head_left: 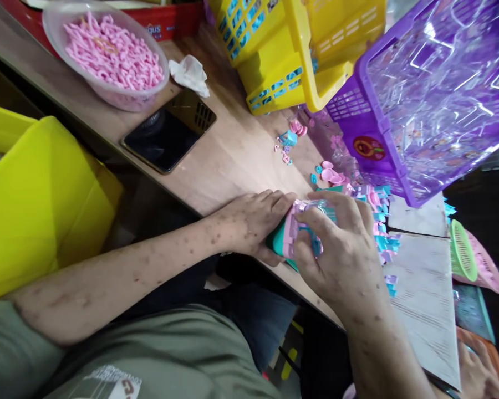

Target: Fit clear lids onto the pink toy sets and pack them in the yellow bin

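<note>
My left hand (260, 224) grips the near-left end of a small pink-and-teal plastic toy case (289, 235) at the table's front edge. From the right, my right hand (341, 244) curls over the same case, its thumb and forefinger pressed on the top. Clear plastic shows between the hands, with teal parts beneath it. My fingers hide much of the case. Just beyond it lie pink spoon-like pieces (331, 174). A tiny blue toy cup (289, 138) sits farther back among small pink bits.
Pink hook-like pieces fill a clear tub (108, 97); a phone (168, 133) and tissue (190, 75) lie nearby. Yellow (270, 83) and purple (382, 122) baskets stand behind. Pink-and-teal pieces line a grey board (424, 299) at right. Another person's hand (478, 368) shows lower right.
</note>
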